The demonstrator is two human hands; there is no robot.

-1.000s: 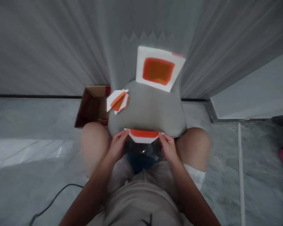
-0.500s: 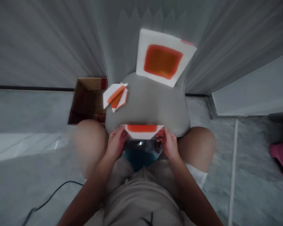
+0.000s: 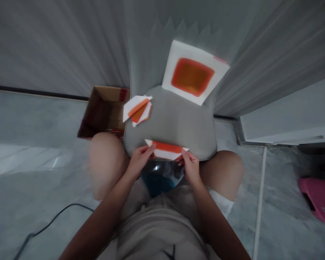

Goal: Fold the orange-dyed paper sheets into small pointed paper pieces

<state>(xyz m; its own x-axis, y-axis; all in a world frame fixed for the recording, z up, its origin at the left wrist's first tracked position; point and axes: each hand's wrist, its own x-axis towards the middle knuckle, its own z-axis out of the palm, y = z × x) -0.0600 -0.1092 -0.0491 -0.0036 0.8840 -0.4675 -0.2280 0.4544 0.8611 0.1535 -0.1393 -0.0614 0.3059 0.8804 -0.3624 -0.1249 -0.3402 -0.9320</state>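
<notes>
Between my two hands is a folded paper, a long white piece with an orange-red band along its upper side and pointed ends. My left hand pinches its left end, thumb on top. At the right end my right hand grips it the same way; the fingers underneath are partly hidden. The paper is over the front edge of a grey chair seat. Another folded white and orange paper lies at the seat's left side. A white sheet with an orange square leans against the chair's backrest.
An open cardboard box stands on the floor left of the chair. Below the seat's front edge, between my legs, is a clear container with blue in it. A dark cable runs over the floor at left. A pink plastic object is at right.
The held paper has tilted, its right end now lower, and my left thumb has come over its top. The view has shifted slightly. The other papers lie as before.
</notes>
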